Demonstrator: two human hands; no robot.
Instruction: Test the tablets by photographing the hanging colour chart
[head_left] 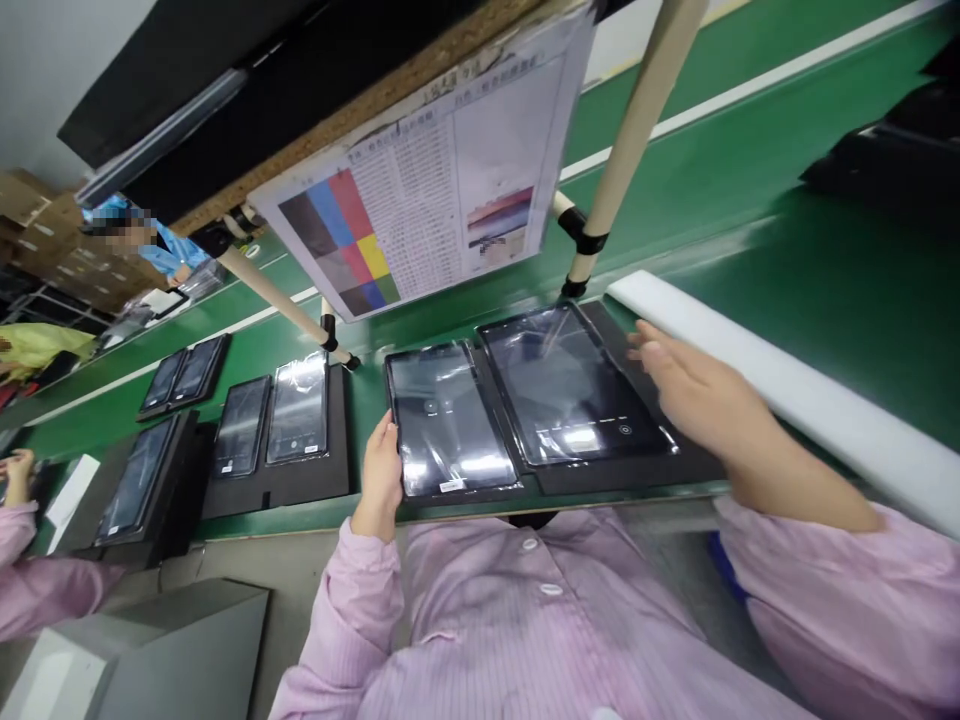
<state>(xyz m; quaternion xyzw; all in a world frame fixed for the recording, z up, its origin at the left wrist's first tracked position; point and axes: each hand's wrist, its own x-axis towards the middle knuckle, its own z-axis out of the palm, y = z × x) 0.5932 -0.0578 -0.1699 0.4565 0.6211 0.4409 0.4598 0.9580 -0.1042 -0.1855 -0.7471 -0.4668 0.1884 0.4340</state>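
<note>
My left hand [380,472] grips the left edge of a tablet [450,410], its fingertips at the rim and some fingers hidden. The tablet has a dark screen under glossy clear film, with a small white label at its near edge. Right of it a second, larger-looking tablet [559,375] lies tilted on a black foam tray [622,478], its screen also filmed, with a few small icons near the bottom. Just past that tablet's right side hovers my right hand [697,395], fingers stretched out and nothing visible in it.
A long white foam bar [750,375] lies to the right. Beige pipe legs [622,130] carry a shelf with a printed colour sheet [442,170]. More tablets [300,408] on black trays line the green bench at left. Another person's hand [16,475] shows at far left.
</note>
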